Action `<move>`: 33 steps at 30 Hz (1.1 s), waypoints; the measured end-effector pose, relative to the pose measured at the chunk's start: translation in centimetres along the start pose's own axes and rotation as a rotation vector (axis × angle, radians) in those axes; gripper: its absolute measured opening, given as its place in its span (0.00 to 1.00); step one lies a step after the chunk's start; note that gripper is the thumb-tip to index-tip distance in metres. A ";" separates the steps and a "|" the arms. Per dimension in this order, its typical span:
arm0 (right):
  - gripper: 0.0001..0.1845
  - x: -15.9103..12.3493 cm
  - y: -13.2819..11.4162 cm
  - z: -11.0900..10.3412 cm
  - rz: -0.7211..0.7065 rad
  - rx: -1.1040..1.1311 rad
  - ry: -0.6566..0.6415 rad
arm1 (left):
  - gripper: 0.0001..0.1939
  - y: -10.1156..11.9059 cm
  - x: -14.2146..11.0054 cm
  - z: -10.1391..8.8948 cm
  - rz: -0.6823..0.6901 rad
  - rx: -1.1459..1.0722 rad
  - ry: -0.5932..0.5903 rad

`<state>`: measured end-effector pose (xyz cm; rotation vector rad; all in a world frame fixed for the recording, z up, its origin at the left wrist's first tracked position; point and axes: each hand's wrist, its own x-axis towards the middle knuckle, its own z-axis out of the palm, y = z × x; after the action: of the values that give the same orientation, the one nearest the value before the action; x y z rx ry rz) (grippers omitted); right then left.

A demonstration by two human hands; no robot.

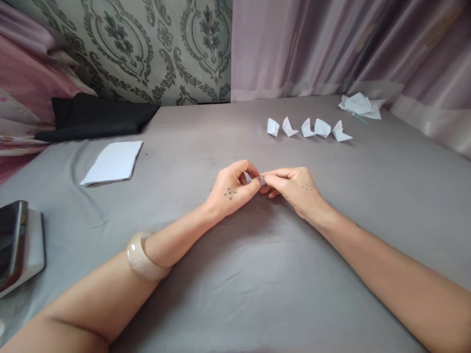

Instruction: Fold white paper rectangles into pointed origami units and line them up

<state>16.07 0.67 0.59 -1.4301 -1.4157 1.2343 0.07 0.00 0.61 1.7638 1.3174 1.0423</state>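
My left hand (233,189) and my right hand (290,186) meet at the middle of a grey bed sheet (235,294). Both pinch one small folded piece of white paper (262,181), which is mostly hidden by the fingertips. The fingers of each hand are pressed together on it. A pale bangle (142,257) sits on my left forearm. Both forearms rest on the sheet.
Several small folded white paper shapes (309,128) stand in a row at the far right. A heap of white paper (360,105) lies behind them. A stack of flat paper sheets (112,162) lies at the left, near black cloth (95,117). A phone (11,240) rests at the left edge.
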 end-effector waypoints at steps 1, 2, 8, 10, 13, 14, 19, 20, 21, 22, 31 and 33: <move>0.10 0.1 0.0 0.0 0.012 0.004 0.000 | 0.02 -0.1 0.0 0.0 -0.009 -0.013 0.000; 0.10 0.1 0.0 0.0 0.025 0.006 -0.001 | 0.02 -0.1 0.0 0.0 -0.019 -0.026 -0.004; 0.10 -0.1 -0.6 0.0 0.049 0.022 -0.026 | 0.03 -0.1 0.0 -0.1 -0.047 -0.041 -0.023; 0.09 -0.2 -0.7 0.1 0.041 0.026 -0.028 | 0.03 0.0 0.0 -0.1 -0.037 -0.043 -0.016; 0.07 -0.1 -0.8 0.1 0.054 0.045 -0.028 | 0.03 0.0 -0.1 0.0 -0.007 -0.033 -0.017; 0.07 -0.1 -0.9 0.1 0.064 0.054 -0.032 | 0.03 0.0 -0.1 0.0 0.004 -0.022 -0.018; 0.06 -0.1 -1.4 -0.1 0.116 0.083 -0.058 | 0.02 0.3 -0.2 0.0 0.077 0.052 -0.010; 0.06 -0.1 -1.6 -0.1 0.128 0.083 -0.066 | 0.02 0.3 -0.2 0.1 0.093 0.062 -0.005; 0.06 -0.1 -1.7 -0.2 0.142 0.082 -0.072 | 0.02 0.3 -0.2 0.1 0.107 0.069 -0.002; 0.06 0.0 -1.7 -0.2 0.156 0.081 -0.080 | 0.02 0.3 -0.2 0.1 0.118 0.074 0.001; 0.08 0.4 -2.1 -0.3 0.240 0.137 -0.104 | 0.03 -0.1 -0.3 0.3 0.123 0.050 -0.003; 0.07 0.4 -2.1 -0.3 0.245 0.154 -0.113 | 0.03 -0.1 -0.3 0.3 0.112 0.047 -0.002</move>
<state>15.81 1.29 2.70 -1.4773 -1.2138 1.5656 0.26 -0.25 0.38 1.8914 1.2634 1.0784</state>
